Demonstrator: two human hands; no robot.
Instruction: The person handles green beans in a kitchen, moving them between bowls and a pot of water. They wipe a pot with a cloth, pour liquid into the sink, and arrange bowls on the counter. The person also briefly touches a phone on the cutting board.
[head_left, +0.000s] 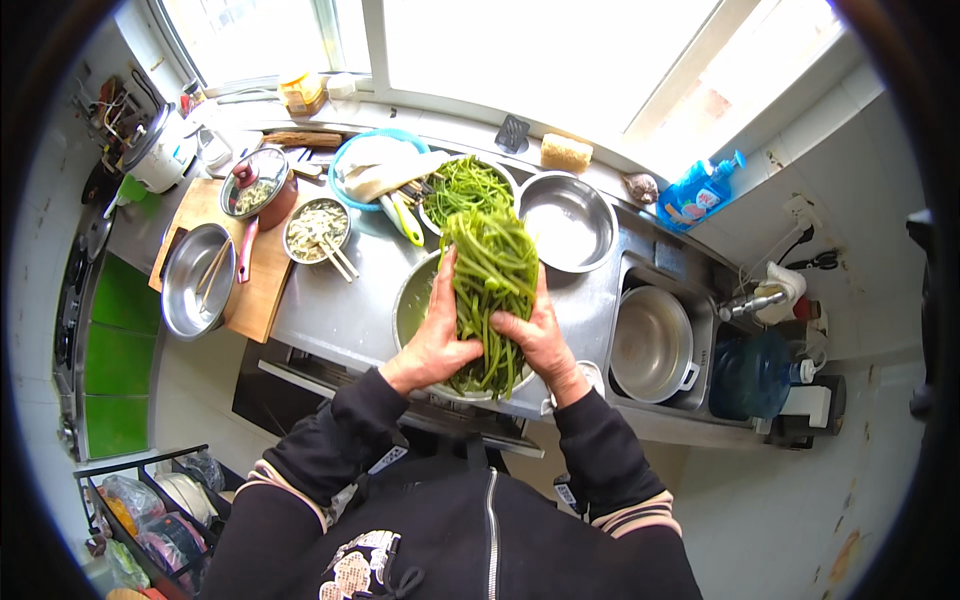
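A large bundle of long green vegetable stems (495, 285) is lifted between my two hands, above a wide metal basin (407, 304). My left hand (439, 337) presses on its left side, and my right hand (538, 334) clasps the right side with the thumb across the front. The bundle hides most of the basin's inside. Just behind it, more green stems (469, 187) fill a round bowl. A steel bowl (566, 221) with nothing in it stands beside that one, to the right.
A wooden cutting board (259, 304) at left carries a lidded saucepan (281, 199) and a steel bowl (187, 300) with chopsticks. Nearby are a bowl of food (315, 229) and a blue basket (341, 187). The sink at right holds a metal pot (652, 345).
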